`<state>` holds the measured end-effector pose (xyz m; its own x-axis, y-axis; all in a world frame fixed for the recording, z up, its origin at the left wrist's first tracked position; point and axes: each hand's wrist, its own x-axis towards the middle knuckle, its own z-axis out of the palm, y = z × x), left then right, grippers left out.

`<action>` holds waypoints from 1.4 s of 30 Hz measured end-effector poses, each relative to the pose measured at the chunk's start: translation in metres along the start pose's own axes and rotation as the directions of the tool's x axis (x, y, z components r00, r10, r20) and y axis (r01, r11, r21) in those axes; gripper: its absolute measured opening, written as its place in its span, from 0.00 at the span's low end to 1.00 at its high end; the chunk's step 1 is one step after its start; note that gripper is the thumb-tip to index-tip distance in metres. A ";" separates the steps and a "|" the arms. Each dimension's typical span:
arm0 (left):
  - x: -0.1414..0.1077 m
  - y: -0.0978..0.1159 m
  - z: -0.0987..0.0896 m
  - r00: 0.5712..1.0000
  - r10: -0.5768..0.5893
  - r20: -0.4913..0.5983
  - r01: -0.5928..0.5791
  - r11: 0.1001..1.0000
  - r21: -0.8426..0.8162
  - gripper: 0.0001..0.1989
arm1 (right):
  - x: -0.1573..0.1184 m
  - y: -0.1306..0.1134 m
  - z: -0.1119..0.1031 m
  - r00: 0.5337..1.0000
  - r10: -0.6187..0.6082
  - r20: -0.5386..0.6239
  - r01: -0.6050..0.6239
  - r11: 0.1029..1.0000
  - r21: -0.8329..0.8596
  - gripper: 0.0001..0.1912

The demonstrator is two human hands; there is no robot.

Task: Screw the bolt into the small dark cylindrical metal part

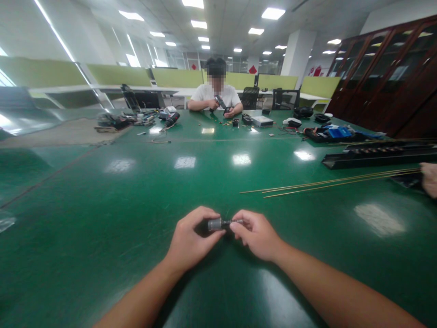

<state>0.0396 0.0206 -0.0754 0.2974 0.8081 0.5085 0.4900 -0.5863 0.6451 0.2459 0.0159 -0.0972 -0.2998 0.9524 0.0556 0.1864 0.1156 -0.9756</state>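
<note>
My left hand curls around a small grey metal cylinder, thumb below it and fingers above. A thin dark shaft extends from the cylinder's right end toward my right hand. Thumb and fingers of that hand pinch a slim silvery piece in line with the shaft. Whether the slim piece and the cylinder are one part or two I cannot tell. Both hands are close together, just above the green tabletop.
Thin brass-coloured rods lie to the right, near another person's hand and a long black channel. Across the table a person holds a power tool. Tools and a white-topped box lie along the far side.
</note>
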 end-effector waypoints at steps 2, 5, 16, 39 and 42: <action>0.000 0.000 0.000 1.000 0.013 -0.006 -0.013 1.000 0.007 0.09 | 0.000 0.000 0.000 1.000 -0.006 0.001 0.006 1.000 -0.006 0.08; 0.000 -0.001 -0.001 1.000 0.023 -0.011 -0.023 1.000 0.015 0.09 | 0.000 -0.001 -0.001 1.000 -0.011 -0.003 0.011 1.000 0.008 0.08; 0.001 0.002 -0.002 0.999 -0.019 -0.025 0.020 1.000 0.020 0.09 | -0.001 -0.003 -0.001 1.000 -0.014 -0.012 0.015 0.999 0.046 0.13; 0.000 0.000 -0.003 0.998 -0.043 -0.054 0.045 0.999 0.030 0.11 | 0.001 -0.002 -0.003 0.999 0.003 -0.044 0.002 0.995 0.104 0.23; 0.000 -0.001 -0.003 0.994 -0.081 -0.067 0.083 0.996 0.032 0.12 | 0.005 0.000 -0.004 0.996 0.038 -0.086 -0.015 0.966 0.259 0.25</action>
<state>0.0362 0.0210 -0.0746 0.2007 0.8472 0.4918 0.5394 -0.5147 0.6665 0.2484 0.0218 -0.0961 -0.2110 0.9768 0.0364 -0.0577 0.0247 -0.9980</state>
